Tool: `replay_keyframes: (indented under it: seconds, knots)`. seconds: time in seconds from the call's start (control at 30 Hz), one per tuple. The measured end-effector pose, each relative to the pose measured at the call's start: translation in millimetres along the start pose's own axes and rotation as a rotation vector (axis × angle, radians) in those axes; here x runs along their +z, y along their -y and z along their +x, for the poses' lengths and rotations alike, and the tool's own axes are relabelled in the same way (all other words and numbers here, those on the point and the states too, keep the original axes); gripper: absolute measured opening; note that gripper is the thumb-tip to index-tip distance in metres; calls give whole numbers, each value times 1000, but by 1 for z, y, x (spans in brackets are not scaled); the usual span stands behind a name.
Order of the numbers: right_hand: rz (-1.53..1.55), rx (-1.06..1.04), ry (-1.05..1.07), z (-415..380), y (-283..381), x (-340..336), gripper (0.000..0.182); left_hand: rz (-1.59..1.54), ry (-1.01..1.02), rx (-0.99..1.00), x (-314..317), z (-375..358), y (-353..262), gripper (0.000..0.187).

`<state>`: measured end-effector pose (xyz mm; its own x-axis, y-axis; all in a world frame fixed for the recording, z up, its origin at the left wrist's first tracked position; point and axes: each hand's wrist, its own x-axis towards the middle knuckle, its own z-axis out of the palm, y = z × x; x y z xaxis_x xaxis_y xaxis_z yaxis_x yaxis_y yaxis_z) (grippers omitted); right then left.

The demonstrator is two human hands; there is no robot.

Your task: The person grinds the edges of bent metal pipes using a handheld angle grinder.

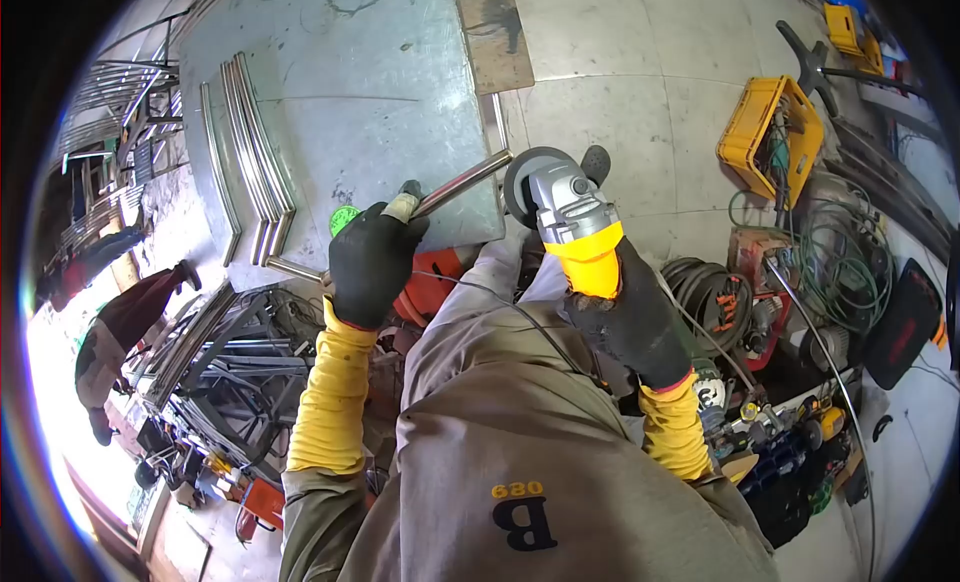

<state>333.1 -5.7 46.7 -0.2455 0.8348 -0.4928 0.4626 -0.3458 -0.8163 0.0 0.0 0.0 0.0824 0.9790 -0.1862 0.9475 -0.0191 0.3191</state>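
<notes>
My left hand [374,264], in a black glove, is closed around a shiny metal tube [462,185] at the table's near edge. The tube's free end points right, past the table corner. Gripped in my gloved right hand [632,327] is an angle grinder [578,207] with a silver head and yellow body. The grinder's disc [519,187] is right at the end of the tube. Beside my left hand lies a round green item [343,220]. Several bent metal tubes [250,147] rest side by side on the grey metal table [350,42].
A yellow crate [745,132] stands on the tiled floor at the right, near coiled green hose [850,267] and a coiled black cable [708,300]. Metal frames [235,357] are piled at the lower left. Another person [125,327] is at the far left.
</notes>
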Motion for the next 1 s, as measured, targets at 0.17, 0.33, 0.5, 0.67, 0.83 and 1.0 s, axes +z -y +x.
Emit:
replay_keyframes:
  seconds: [0.17,0.33,0.5,0.67,0.83,1.0]
  knots:
    - [102,-7,33,3,-3,4,58,-84,-110,62,1,-2,1,43]
    - [61,-1,15,-3,-9,0,55,-131,-82,39,4,-1,1,41]
    - [65,-17,14,2,-3,0,52,-81,-40,37,2,1,5,41]
    - [123,15,57,6,-3,2,51,-174,5,-13,-4,3,4,39]
    - [37,-6,30,2,-15,2,51,-283,76,-87,-2,5,13,38]
    - [44,-34,34,10,-7,1,50,-323,142,-162,-11,9,7,37]
